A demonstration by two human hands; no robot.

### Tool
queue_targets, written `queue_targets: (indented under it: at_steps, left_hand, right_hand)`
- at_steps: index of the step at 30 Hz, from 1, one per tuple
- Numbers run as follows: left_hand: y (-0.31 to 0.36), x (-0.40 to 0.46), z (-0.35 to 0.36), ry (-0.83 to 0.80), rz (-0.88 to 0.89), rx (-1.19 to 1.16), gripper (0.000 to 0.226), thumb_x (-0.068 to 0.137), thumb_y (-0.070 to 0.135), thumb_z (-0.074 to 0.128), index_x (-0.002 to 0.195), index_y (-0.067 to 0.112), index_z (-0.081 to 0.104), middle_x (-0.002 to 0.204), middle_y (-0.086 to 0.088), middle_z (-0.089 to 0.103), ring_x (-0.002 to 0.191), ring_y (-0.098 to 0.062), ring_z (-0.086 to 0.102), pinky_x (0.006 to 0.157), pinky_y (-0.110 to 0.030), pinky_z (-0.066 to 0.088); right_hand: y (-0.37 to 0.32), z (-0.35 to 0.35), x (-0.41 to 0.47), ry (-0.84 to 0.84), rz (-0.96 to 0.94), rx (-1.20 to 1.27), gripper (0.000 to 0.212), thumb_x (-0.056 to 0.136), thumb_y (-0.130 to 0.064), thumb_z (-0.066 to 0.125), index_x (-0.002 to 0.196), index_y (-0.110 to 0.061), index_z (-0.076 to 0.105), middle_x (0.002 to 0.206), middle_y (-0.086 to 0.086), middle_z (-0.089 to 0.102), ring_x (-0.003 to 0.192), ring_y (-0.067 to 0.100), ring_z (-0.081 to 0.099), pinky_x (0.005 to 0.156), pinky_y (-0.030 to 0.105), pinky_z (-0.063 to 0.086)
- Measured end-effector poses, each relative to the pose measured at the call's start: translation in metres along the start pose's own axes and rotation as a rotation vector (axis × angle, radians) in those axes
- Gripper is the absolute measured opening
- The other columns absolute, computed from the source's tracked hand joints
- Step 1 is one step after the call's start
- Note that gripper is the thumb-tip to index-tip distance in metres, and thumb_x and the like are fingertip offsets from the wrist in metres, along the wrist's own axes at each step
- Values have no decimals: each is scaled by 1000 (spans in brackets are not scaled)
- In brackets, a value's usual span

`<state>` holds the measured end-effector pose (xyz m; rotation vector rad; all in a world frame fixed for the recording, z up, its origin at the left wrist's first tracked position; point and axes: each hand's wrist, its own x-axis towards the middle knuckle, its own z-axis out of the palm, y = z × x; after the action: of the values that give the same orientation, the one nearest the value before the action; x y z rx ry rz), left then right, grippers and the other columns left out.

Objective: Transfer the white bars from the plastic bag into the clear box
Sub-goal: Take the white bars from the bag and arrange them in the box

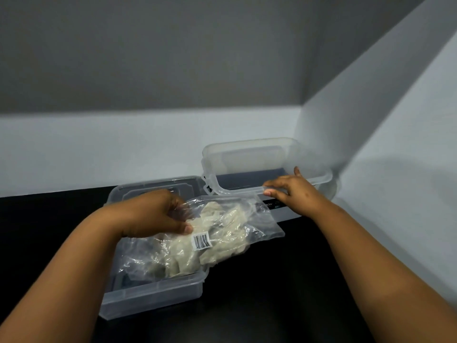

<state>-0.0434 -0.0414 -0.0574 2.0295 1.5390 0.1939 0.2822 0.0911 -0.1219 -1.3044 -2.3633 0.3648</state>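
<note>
A clear plastic bag [222,233] with a barcode sticker holds several off-white bars [188,253] bunched together inside it. My left hand [158,214] grips the bag's left end, thumb on top. The bag lies across a shallow clear container [153,295] at the front left. Behind it, against the wall corner, stands the clear box [247,164] with latches on its left end. My right hand [289,191] pinches its near rim between thumb and fingers. Nothing shows inside the box.
Everything rests on a black tabletop [272,280]. A pale wall [99,144] runs along the back. A second wall [395,169] closes the right side, close to the clear box.
</note>
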Motion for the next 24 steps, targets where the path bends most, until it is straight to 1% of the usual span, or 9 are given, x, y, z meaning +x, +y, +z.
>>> queue_targets:
  at_steps: [4,9,11,13,15,17,19,22,24]
  left_hand:
    - [2,11,-2,-8,1,-21,17,81,41,73,76,26,67,66,9,64,60,-2,57,65,-28,48]
    - [9,19,-3,3,-2,-4,23,82,38,73,82,16,65,64,10,58,55,0,51,59,-21,42]
    - [13,20,-3,9,10,3,23,82,35,74,81,14,65,63,11,57,53,1,49,57,-19,41]
    - [19,18,-3,15,22,13,23,82,34,74,80,13,65,62,10,57,52,0,49,56,-19,40]
    - [25,12,0,21,38,24,25,82,34,73,78,12,64,61,9,55,51,-1,47,54,-18,38]
    - [34,3,4,24,71,32,28,83,35,72,75,11,62,60,7,54,51,-1,46,51,-17,36]
    - [43,-7,13,19,100,28,27,83,36,72,75,12,62,62,4,56,53,-2,49,54,-20,39]
    - [55,-24,34,-18,102,-15,26,82,39,73,80,15,65,67,4,60,60,-5,54,61,-26,45]
    - [60,-31,55,-71,102,-63,25,82,38,73,79,15,64,66,7,59,60,-5,54,62,-29,46]
  right_hand:
    - [0,-1,14,-22,12,14,33,90,-37,62,116,-19,70,121,-1,69,117,12,60,121,47,-5]
    - [-3,-3,23,-69,45,-17,34,92,-38,59,118,-18,69,124,2,67,121,16,57,120,46,-4]
    - [-5,-6,23,-104,46,-46,35,93,-37,58,120,-18,67,125,4,65,122,20,55,120,48,2]
    - [-11,-10,18,-64,22,-67,37,94,-39,56,126,-21,62,128,3,61,126,23,50,119,48,16]
    - [-27,-19,1,69,37,72,36,96,-37,53,130,-27,58,131,-1,57,127,18,48,110,38,33]
    - [-53,-30,-28,153,64,329,31,95,-37,53,126,-34,58,129,-9,57,119,6,52,101,23,39]
    - [-76,-39,-68,159,26,483,29,92,-48,52,117,-39,62,124,-13,61,112,0,58,99,19,44]
    - [-96,-44,-127,97,-69,439,42,85,-63,53,119,-41,62,123,-18,59,114,-3,55,99,14,41]
    - [-102,-39,-159,23,-57,383,52,76,-71,56,121,-46,60,126,-24,54,122,-6,48,99,8,36]
